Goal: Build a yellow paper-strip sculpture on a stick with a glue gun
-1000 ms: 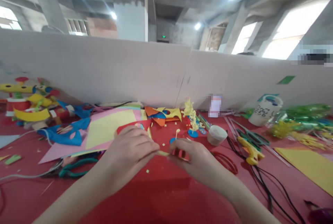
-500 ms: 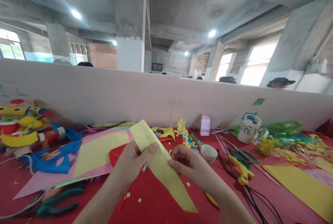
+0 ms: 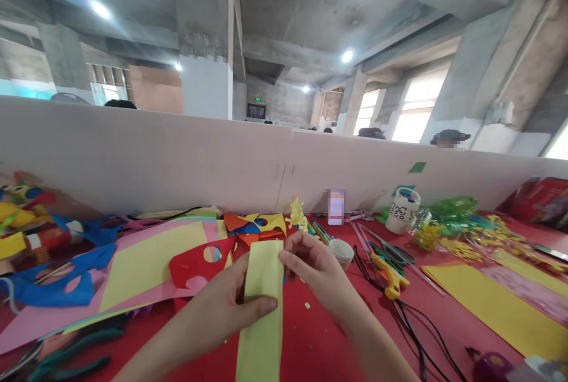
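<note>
A long strip of pale yellow paper (image 3: 261,334), folded lengthwise, stands nearly upright in front of me. My left hand (image 3: 237,302) grips it from the left, thumb across its face and fingers behind. At its upper right edge my right hand (image 3: 310,261) pinches the paper between thumb and fingertips. Just behind the left hand lies a red mask (image 3: 195,264) with eye holes, on top of coloured sheets (image 3: 146,264). Small yellow paper scraps lie on the red tabletop (image 3: 319,346) beneath my hands.
At left are a blue mask (image 3: 62,281) and green-handled pliers (image 3: 80,346). To the right sit a white cup (image 3: 341,252), a yellow glue gun (image 3: 390,275) with black cable, scissors (image 3: 394,252), a white bucket (image 3: 403,210) and yellow sheets (image 3: 479,305). A white partition (image 3: 222,163) runs behind.
The paper strip has turned from a diagonal slant to nearly upright. My right hand has moved up to its top right edge. The whole view has shifted to the right.
</note>
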### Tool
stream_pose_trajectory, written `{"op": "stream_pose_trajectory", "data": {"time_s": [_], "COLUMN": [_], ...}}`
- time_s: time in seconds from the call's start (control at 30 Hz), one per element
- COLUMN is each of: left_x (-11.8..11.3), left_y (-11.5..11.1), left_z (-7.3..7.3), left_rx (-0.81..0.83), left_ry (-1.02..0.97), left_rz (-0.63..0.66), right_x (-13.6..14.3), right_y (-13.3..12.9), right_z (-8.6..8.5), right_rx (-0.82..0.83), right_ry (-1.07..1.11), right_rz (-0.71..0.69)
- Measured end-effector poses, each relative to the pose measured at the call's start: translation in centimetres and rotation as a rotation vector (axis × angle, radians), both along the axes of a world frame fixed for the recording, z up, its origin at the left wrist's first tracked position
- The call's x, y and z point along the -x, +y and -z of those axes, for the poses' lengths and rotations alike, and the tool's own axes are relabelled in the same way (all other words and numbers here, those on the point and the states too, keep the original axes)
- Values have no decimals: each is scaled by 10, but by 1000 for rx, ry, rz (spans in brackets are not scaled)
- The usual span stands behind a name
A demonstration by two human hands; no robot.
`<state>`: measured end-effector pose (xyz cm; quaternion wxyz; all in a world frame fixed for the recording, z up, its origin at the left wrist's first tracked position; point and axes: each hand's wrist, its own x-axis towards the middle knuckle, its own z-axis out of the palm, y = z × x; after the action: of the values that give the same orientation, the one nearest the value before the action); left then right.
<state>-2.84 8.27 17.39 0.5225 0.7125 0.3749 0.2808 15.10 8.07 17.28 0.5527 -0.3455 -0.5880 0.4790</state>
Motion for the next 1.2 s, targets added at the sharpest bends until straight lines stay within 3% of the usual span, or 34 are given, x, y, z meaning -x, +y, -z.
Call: {"op": "stream_pose_trajectory", "data": {"time_s": [0.1,0.2,0.5,0.67,0.8,1.1,1.2], "left_x": [-5,-9,-6,-6,-7,1,3], "left_y": [2,4,8,11,12,22,24], "left_z": [1,-3,-12,-13,-11,-11,-12], "left_rx": [-6,-22,47,41,74,16,4], "left_ry": [-51,-104,-423,-508,-466,-553,-555], "left_rz": [-47,-76,-285,-423,-408,-599,-628], "right_x": [1,2,1,6,8,-4,-5], "right_y": [2,1,-6,-6,-5,-5,-5], "right_z": [2,3,5,5,6,9,8], "right_rx": [-42,8,114,-48,-127,19,3], "right_ry": [36,61,-261,-413,-505,-497,-510], "right_rz": [50,-42,-246,-15,115,-142,-126]}}
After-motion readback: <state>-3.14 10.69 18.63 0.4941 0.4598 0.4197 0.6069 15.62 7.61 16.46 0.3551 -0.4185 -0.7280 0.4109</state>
